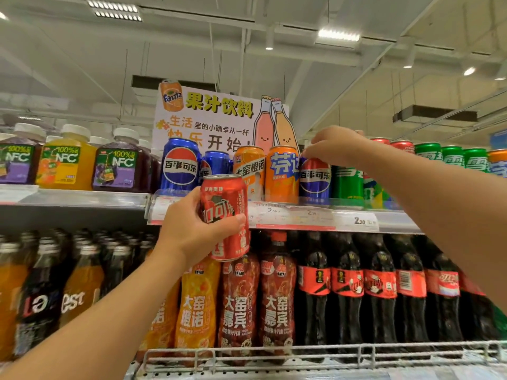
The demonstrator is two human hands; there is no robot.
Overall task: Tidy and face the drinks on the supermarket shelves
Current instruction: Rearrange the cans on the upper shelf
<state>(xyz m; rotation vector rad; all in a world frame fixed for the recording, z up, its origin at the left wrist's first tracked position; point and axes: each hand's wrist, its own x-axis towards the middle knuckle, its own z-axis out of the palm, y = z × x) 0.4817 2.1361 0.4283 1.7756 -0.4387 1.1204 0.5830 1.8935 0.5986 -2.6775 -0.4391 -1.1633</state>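
Left grip [189,229] wrapped round red Coca-Cola can [226,215], held off the shelf before top shelf's front edge [315,218]. Right grip [336,145] pinching rim of blue Pepsi can [315,178] standing at that edge.

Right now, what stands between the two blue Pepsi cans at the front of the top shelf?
In the head view, two orange cans stand between the left Pepsi can and the right Pepsi can, whose top the right hand pinches.

Fanta sign [208,116] beneath ceiling lights [338,35]
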